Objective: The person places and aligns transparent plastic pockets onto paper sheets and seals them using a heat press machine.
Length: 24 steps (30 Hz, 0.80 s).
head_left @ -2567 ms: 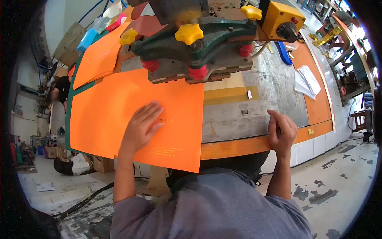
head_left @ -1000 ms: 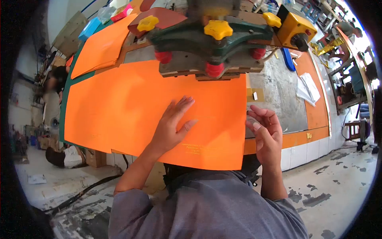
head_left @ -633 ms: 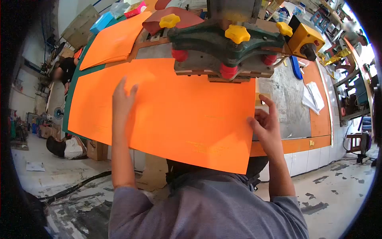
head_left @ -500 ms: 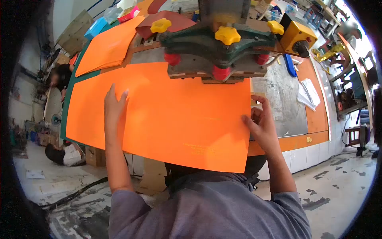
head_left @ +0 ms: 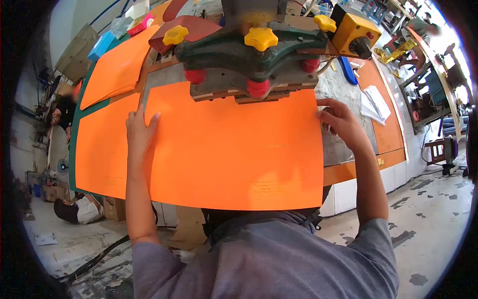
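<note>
A large orange sheet [head_left: 224, 149] lies under the front of a press with a dark green frame [head_left: 249, 52]; small faint print shows on it. My left hand [head_left: 139, 130] rests at the sheet's left edge, thumb spread from the fingers, thumb on the sheet and fingertips over another printed orange sheet [head_left: 107, 154]. At the far right edge, my right hand [head_left: 343, 122] pinches the sheet between thumb and curled fingers. The press has yellow star knobs [head_left: 261, 39] and red pads [head_left: 258, 88] above a flat plate close over the sheet.
A pile of orange sheets [head_left: 117, 70] lies back left, near a blue box [head_left: 101, 46]. To the right are a yellow control box [head_left: 354, 34], a blue-handled tool [head_left: 348, 71] and white papers [head_left: 374, 104]. Other people are at the left and far right.
The large sheet has shifted right relative to the sheet beneath, uncovering more of that printed sheet at left. My right hand has moved right with its edge. The camera view has turned slightly.
</note>
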Tool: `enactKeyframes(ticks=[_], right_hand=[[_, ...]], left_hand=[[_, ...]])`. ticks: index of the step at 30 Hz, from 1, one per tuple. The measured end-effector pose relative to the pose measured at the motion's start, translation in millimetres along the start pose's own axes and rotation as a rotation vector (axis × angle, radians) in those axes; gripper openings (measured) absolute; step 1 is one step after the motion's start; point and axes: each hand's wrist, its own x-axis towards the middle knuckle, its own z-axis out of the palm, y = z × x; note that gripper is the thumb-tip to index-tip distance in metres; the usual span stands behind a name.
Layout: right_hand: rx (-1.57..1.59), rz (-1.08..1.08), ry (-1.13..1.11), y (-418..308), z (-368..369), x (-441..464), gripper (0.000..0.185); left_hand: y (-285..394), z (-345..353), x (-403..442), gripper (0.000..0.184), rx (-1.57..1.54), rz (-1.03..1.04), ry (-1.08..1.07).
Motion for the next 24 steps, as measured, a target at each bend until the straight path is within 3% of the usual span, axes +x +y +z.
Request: enactKeyframes(ticks=[1,6,10,11,14,18,20,21,22,24], right_hand=[[-0.074,-0.047,0.007,0,0,8,0.026],[-0.188,-0.079,-0.035,19,-2,45,0.018],[-0.304,-0.215,-0.012,30,-10,66,0.015],[-0.296,-0.174,-0.018,25,-10,67,0.016],[-0.385,-0.309,-0.004,32,-21,87,0.019],[-0.43,-0.183,-0.015,12,-27,113,0.032],[-0.081,-0.539,-0.02,32,-26,146,0.032],[-0.083,-0.54,-0.013,33,-25,162,0.032],[-0.25,-0.816,0.122,32,-22,178,0.029],[-0.426,-1.085,0.27,48,-29,222,0.027]], left_hand=[[4,-3,2,0.069,0.02,-0.023,-0.049],[-10,2,13,0.059,-0.02,-0.026,-0.023],[-45,9,33,0.039,-0.46,-0.096,-0.031],[-58,8,41,0.035,-0.482,-0.098,-0.111],[-53,-10,50,0.024,-0.491,-0.14,-0.279],[-35,-14,62,0.023,-0.647,-0.047,-0.12],[-46,-13,84,0.023,-0.771,0.007,-0.057],[-57,-15,98,0.022,-0.685,0.037,-0.097],[-67,-14,110,0.021,-0.643,0.055,-0.118],[-85,-4,134,0.019,-0.635,0.064,-0.087]])
